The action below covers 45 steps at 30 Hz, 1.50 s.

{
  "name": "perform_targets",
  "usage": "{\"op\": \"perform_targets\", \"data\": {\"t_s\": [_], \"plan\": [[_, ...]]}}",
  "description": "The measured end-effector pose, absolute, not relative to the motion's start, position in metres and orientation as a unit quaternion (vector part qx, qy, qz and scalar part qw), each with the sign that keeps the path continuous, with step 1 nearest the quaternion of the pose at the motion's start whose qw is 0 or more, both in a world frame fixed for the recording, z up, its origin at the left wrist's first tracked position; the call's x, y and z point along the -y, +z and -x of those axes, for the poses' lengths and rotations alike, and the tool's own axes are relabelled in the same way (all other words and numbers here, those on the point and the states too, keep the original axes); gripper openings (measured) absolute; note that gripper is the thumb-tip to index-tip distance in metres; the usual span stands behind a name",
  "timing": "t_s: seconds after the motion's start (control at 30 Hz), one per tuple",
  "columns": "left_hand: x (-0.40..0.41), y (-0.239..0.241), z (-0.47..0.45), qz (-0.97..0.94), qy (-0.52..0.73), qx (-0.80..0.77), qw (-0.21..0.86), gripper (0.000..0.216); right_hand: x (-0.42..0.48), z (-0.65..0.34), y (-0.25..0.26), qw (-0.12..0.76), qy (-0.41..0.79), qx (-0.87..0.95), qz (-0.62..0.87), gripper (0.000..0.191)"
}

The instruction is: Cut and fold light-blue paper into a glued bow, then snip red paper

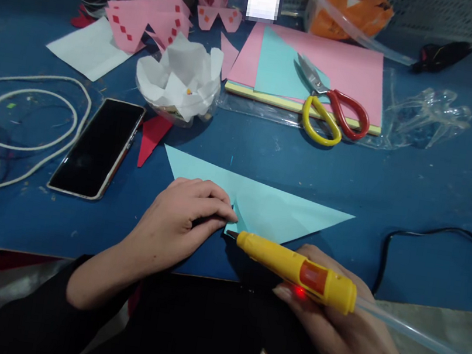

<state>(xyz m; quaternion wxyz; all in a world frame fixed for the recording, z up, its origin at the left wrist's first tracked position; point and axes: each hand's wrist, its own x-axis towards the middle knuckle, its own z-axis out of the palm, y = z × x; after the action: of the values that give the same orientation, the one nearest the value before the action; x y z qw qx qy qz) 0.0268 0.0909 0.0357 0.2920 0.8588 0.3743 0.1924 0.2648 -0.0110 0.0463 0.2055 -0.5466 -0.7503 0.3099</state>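
Note:
A light-blue sheet of paper [284,208], folded to a wide triangle, lies near the table's front edge. My left hand [190,211] pinches its near edge at the middle, where a small flap stands up. In my right hand [322,314] is a yellow hot glue gun [297,269] with its red light lit. The dark nozzle points left and meets the paper close beside my left fingertips; whether glue is coming out is too small to tell. A clear glue stick [420,335] sticks out of the gun's back end.
Scissors [322,101] with red and yellow handles lie on stacked coloured paper [359,65]. Left are a phone [98,147], a white cable [83,113], a tissue-filled container [180,74] and pink paper cutouts [148,22]. A black cord [427,229] runs along the right.

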Motion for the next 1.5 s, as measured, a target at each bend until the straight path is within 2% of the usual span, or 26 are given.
{"op": "perform_targets", "data": {"t_s": [0.57,0.8,1.07,1.23,1.33,1.4,1.47,1.5], "plan": [[-0.091,0.036,-0.027,-0.859,0.182,-0.379,0.292,0.018,0.011,-0.262,0.049,0.206,0.329,0.728,0.565,0.022],[-0.091,0.036,-0.027,-0.858,0.182,-0.383,0.289,0.019,0.015,-0.265,0.051,0.177,0.349,0.721,0.572,0.019],[-0.092,0.039,-0.029,-0.854,0.174,-0.390,0.299,0.017,0.016,-0.277,0.052,0.288,0.352,0.671,0.586,0.012],[-0.094,0.040,-0.028,-0.854,0.169,-0.389,0.300,0.018,0.016,-0.293,0.056,0.334,0.302,0.593,0.667,0.022],[-0.095,0.037,-0.026,-0.858,0.166,-0.387,0.293,0.016,0.002,-0.314,0.062,0.391,0.288,0.533,0.693,0.021],[-0.096,0.035,-0.025,-0.863,0.170,-0.379,0.286,0.016,-0.018,-0.334,0.068,0.426,0.212,0.518,0.711,0.019],[-0.097,0.034,-0.024,-0.868,0.178,-0.371,0.278,0.016,-0.044,-0.356,0.073,0.318,0.068,0.559,0.762,0.038],[-0.097,0.034,-0.024,-0.869,0.180,-0.369,0.275,0.017,-0.059,-0.368,0.075,0.295,0.017,0.553,0.779,0.048]]}}
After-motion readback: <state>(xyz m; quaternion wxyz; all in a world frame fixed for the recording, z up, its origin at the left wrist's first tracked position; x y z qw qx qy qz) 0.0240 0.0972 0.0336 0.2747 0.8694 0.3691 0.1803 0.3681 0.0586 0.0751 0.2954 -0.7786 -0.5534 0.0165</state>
